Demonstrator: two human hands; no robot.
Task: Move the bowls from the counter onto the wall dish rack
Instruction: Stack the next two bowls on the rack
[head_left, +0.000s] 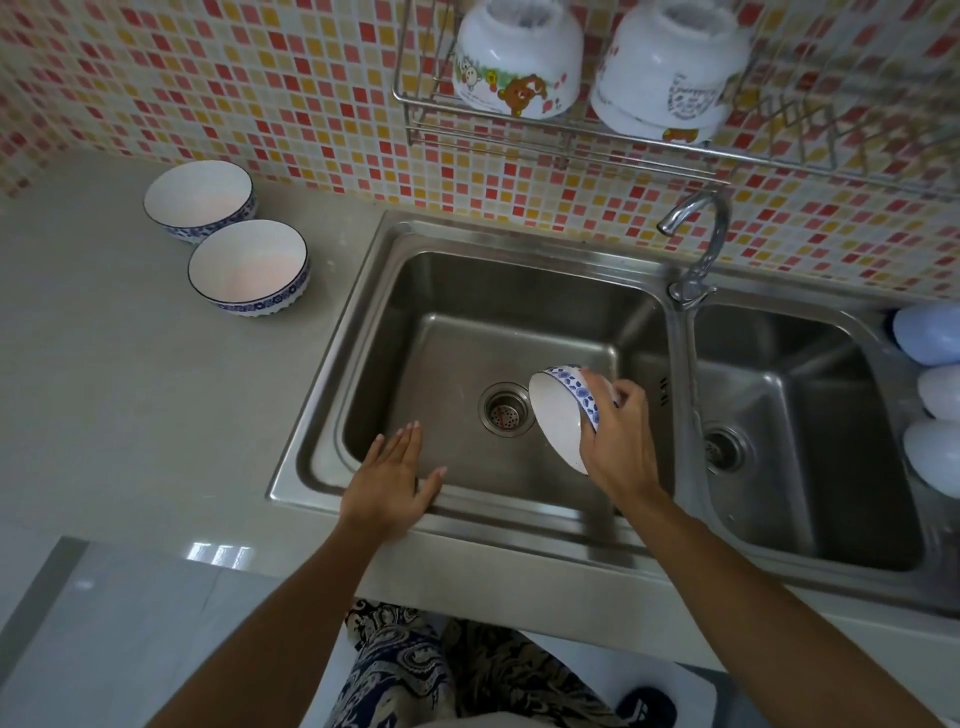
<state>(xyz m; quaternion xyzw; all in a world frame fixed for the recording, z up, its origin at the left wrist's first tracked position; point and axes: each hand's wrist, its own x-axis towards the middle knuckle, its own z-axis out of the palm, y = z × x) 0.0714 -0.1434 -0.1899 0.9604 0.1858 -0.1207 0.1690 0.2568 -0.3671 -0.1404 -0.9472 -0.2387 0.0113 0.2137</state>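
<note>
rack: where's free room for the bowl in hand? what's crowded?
Free: the rack's right stretch, past the plain upturned bowl, above the faucet. Crowded: the left end, where that bowl sits beside the bear-print bowl. The right hand holds a blue-banded bowl over the sink.

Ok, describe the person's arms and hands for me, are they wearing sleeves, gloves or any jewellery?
Both arms are bare from wrist to frame edge: no sleeves show, and no gloves. The left hand and right hand show no rings, watch or bracelets. The fingernails on the left hand look plain and pale. Dark patterned clothing shows below.
</note>
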